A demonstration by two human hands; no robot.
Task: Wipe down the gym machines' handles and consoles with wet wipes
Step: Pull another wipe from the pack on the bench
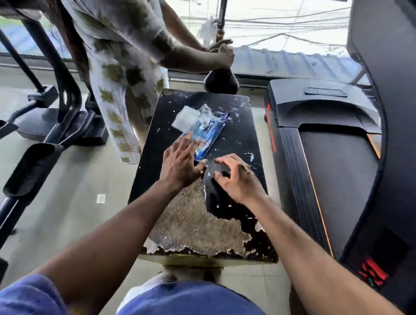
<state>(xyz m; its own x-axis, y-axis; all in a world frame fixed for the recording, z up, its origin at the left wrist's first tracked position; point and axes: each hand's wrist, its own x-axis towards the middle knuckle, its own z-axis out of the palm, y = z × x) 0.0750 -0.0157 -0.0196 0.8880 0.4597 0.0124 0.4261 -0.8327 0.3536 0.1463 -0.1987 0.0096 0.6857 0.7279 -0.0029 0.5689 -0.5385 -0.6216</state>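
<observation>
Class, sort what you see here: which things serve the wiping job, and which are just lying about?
For the job:
blue plastic wet-wipe packet with its clear lid open
black treadmill
black elliptical trainer

Lying about:
worn black bench with peeling cover
small pale square scrap on the floor

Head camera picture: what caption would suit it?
Both bare hands reach toward a blue wet-wipes pack on a peeling black bench.

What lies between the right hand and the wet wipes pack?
Only bare, peeling black bench top lies between the right hand and the wet wipes pack, in the head view.
</observation>
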